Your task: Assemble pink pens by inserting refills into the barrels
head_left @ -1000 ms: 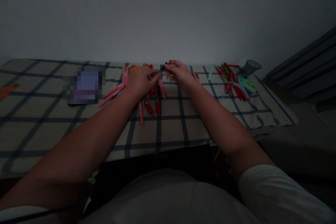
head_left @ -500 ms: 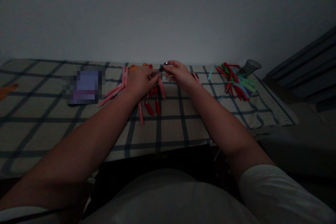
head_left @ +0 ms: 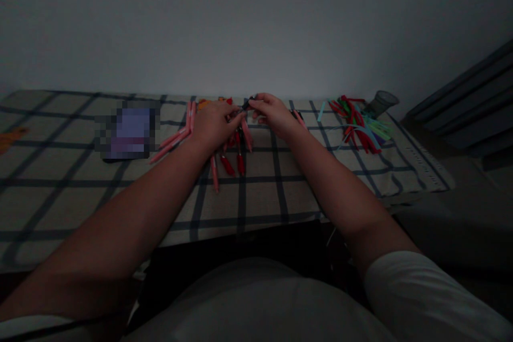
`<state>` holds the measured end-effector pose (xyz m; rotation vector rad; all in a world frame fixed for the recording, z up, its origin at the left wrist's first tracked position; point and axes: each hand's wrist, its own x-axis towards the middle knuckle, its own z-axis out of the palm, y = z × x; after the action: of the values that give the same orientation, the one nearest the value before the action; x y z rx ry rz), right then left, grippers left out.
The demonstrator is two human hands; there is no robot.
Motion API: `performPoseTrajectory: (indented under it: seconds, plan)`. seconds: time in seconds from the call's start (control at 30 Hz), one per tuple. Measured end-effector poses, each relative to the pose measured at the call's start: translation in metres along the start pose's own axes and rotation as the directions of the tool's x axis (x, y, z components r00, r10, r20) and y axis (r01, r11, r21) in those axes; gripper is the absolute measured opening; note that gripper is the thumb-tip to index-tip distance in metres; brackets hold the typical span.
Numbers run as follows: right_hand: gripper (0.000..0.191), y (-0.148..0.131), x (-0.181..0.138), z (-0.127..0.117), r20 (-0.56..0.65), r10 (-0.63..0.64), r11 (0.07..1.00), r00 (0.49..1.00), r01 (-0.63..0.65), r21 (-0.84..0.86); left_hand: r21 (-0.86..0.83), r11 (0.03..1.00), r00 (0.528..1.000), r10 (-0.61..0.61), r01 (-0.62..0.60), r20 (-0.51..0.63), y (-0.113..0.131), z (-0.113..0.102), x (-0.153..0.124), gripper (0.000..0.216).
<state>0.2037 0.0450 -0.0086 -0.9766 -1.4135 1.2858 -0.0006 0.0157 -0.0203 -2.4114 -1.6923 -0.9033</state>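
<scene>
Left hand and right hand pinch the dark pen closer together than before (less showing).

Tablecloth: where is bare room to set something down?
Free: the near left tablecloth below the purple thing, and the near strip between the arms in front of the pink pens. Crowded: where left hand and right hand pinch a dark pen over that pile, and far right corner with coloured strips and jar.

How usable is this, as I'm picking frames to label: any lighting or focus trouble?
Head view: dim, underexposed, no glare; the small dark piece between left hand and right hand is hard to make out; a pixelated patch masks something on the checked tablecloth.
</scene>
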Motion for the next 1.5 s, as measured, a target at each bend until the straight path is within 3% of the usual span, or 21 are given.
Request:
performPoseTrajectory:
  seconds: [0.4,1.17,1.5]
  plan:
    - [0.042,-0.005,-0.004,0.0,0.001,0.02,0.999,1.0,-0.02,-0.03,0.025,1.0,0.998,-0.02,0.019,0.058,0.007,-0.007,0.0,0.041]
    - [0.034,-0.008,-0.008,0.0,-0.014,0.047,0.998,0.999,-0.048,-0.04,0.009,1.0,1.0,0.007,-0.007,0.021,0.002,-0.002,0.0,0.036]
    - [0.043,-0.005,-0.007,0.004,-0.017,0.042,0.997,0.999,-0.043,-0.059,0.002,0.999,0.999,0.035,-0.035,0.003,-0.001,0.003,0.0,0.032]
